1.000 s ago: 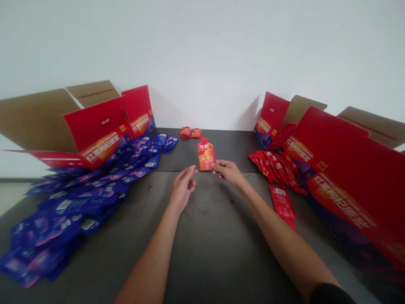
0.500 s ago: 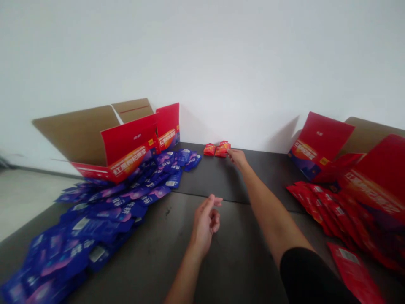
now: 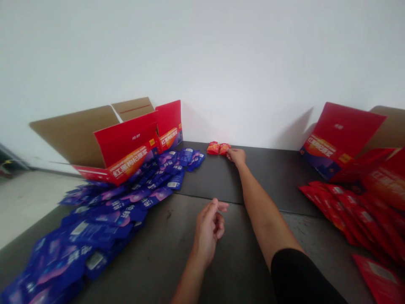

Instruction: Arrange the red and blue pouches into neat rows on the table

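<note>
Red packets, two small ones, side by side at the far edge of the dark surface, close under the white wall. Right hand stretched far forward along the surface, fingertips against the right-hand packet of the two; whether pinching it or only touching it, impossible to tell from this view. Left hand much lower and well back, raised over the middle of the surface, fingers loosely curled, nothing visible in them. Hands well apart, nothing held between them. Black sleeve over the right arm near the bottom of the view.

Off to the left, a long spread of blue sachets, overlapping and heaped from the near corner of the surface up toward the packets, though not touching them. Just behind that spread, an open cardboard box with red printed flaps and Chinese lettering. Off to the right, a slanting overlapped row of red sachets, below a second open cardboard box. One loose red sachet in the lower right corner, just beside the row. Pale floor beyond the left edge of the surface
</note>
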`<state>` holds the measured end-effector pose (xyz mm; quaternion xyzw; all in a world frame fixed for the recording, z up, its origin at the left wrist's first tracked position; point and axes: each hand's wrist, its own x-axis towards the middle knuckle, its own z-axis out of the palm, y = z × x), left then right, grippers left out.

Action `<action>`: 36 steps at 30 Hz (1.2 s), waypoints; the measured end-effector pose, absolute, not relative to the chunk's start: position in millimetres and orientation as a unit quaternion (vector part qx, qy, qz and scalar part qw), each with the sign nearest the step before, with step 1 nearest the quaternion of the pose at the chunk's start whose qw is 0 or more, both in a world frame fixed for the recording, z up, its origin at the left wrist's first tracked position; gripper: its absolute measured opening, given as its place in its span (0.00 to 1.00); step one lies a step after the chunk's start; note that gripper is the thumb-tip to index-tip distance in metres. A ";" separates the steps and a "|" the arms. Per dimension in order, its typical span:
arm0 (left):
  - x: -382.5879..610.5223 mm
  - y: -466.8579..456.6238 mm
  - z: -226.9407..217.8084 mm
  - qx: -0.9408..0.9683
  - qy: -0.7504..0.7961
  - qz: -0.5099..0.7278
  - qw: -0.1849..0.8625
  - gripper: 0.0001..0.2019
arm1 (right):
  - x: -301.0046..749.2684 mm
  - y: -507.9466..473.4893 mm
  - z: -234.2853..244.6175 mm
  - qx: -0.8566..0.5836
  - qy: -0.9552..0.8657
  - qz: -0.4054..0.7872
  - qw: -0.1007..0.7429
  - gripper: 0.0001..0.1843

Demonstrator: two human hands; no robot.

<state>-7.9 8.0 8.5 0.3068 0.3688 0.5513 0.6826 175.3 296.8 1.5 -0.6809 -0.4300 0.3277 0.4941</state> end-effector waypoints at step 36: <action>-8.1 5.1 12.1 0.312 0.358 0.560 0.679 0.23 | 174.0 289.0 -4.6 -0.738 -0.524 0.071 0.419 0.16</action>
